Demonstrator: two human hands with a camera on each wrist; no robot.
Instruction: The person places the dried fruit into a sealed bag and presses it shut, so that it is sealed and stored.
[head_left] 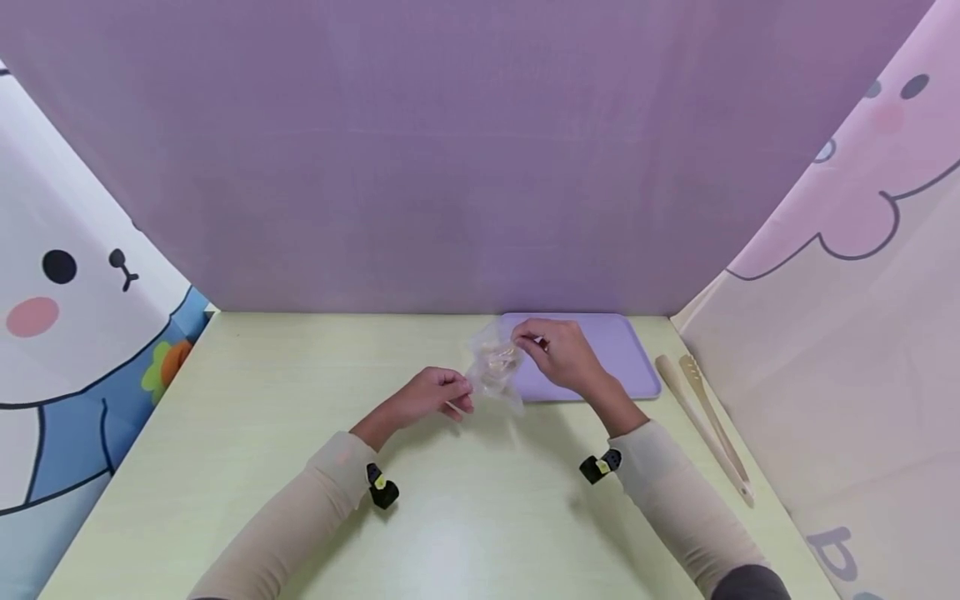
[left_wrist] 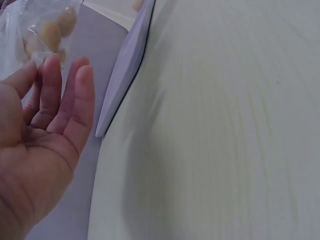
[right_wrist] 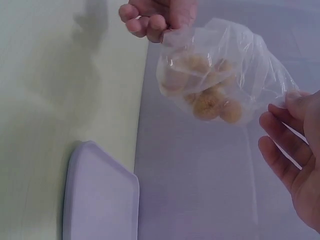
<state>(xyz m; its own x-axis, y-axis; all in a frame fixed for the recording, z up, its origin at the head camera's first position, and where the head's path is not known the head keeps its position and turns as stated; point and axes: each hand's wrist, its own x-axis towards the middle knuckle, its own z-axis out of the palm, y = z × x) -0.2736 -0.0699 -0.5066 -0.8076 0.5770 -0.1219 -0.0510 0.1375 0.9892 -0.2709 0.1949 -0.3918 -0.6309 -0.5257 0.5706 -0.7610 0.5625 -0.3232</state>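
Note:
A clear plastic bag (head_left: 498,360) with several small round tan-brown pieces (right_wrist: 210,102) inside hangs between both hands above the table. My left hand (head_left: 435,393) pinches one corner of it between thumb and index finger, the other fingers loosely bent, as the left wrist view shows. At the opposite end my right hand (head_left: 558,354) pinches the plastic between thumb and fingertip. In the head view the bag and right hand overlap the left part of a lilac tray (head_left: 618,358) at the table's back edge. What the round pieces are is too unclear to name.
To the right of the tray lie wooden tongs (head_left: 708,429), slanting along the table's right edge. A purple wall (head_left: 420,167) rises behind the pale table (head_left: 300,358). Printed cloth panels (head_left: 862,350) stand at both sides.

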